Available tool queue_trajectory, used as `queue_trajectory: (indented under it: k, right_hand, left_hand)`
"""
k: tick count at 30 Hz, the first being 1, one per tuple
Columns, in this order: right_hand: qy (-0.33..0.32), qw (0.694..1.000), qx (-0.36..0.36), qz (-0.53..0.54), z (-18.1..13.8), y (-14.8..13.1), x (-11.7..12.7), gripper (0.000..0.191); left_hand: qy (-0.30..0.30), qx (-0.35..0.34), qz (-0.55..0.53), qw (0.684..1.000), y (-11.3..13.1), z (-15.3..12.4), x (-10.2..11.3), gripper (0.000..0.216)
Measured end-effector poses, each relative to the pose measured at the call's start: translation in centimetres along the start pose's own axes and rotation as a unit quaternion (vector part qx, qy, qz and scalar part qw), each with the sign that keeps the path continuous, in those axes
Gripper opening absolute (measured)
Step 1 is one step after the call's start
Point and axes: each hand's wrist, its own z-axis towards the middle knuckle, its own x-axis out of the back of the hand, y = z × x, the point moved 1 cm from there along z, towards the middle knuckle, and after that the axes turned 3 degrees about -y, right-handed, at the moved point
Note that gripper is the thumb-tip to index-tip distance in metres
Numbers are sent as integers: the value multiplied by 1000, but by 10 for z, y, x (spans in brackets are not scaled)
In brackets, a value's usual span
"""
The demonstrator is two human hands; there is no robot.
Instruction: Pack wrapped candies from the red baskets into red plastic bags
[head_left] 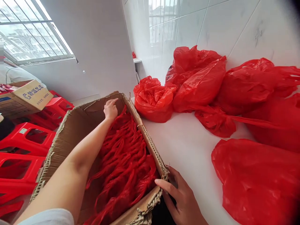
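Observation:
A large cardboard box [58,137] with worn, ragged top edges stands in front of me. Inside lie bundles of thin red plastic bags [122,156], with twisted strips side by side along the right half. My left arm reaches across the box, and my left hand [111,109] hovers by its far wall, index finger stretched out, the others loosely bent, nothing visible in it. At the near right corner, my right hand [181,197] grips the box, thumb over the rim and fingers against the outside.
Several full red plastic bags [201,84] lie on the white table [185,150] against the tiled wall. A flatter red bag [255,178] is at the near right. Red stools [28,140] stand on the left, with another carton [30,97] behind them, below a barred window [30,34].

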Motion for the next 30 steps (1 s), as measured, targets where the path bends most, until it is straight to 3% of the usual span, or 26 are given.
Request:
queue_trajectory:
  k: [3, 6, 7, 9, 12, 13, 15, 19, 22, 26, 30]
  right_hand:
    - [-1, 1000, -21, 6, 1, -3, 1, 52]
    - [-4, 999, -38, 10, 2, -5, 2, 50]
    - [-3, 999, -41, 11, 2, -6, 2, 50]
    - [-2, 999, -46, 14, 2, -7, 3, 51]
    - [-2, 998, -54, 14, 2, -8, 3, 53]
    - [-4, 998, -56, 15, 2, -8, 3, 53]
    - [-3, 998, -58, 16, 3, -7, 3, 52]
    - [8, 998, -50, 32, 3, -6, 3, 50]
    - [14, 998, -49, 43, 3, -6, 3, 52]
    - [12, 998, -52, 45, 3, -8, 6, 51]
    - [3, 997, -57, 47, 2, -9, 8, 51]
  left_hand:
    - [104, -46, -77, 990, 48, -3, 24, 44]
    - [125, -146, -159, 968, 124, -30, 47, 37]
    - [121, -202, -186, 954, 153, -45, 51, 30]
    - [81, -399, -231, 884, 213, -81, 51, 20]
    - [-77, -594, -159, 785, 291, -130, 20, 25]
    - [-116, -622, -109, 767, 311, -141, 2, 28]
    - [-172, -622, -12, 764, 344, -152, -37, 36]
    - [-208, -571, 47, 793, 378, -150, -98, 49]
    - [-230, -551, 56, 800, 387, -145, -116, 44]
    - [-264, -532, 59, 802, 389, -138, -108, 27]
    - [-279, -506, 19, 816, 374, -122, -62, 27]
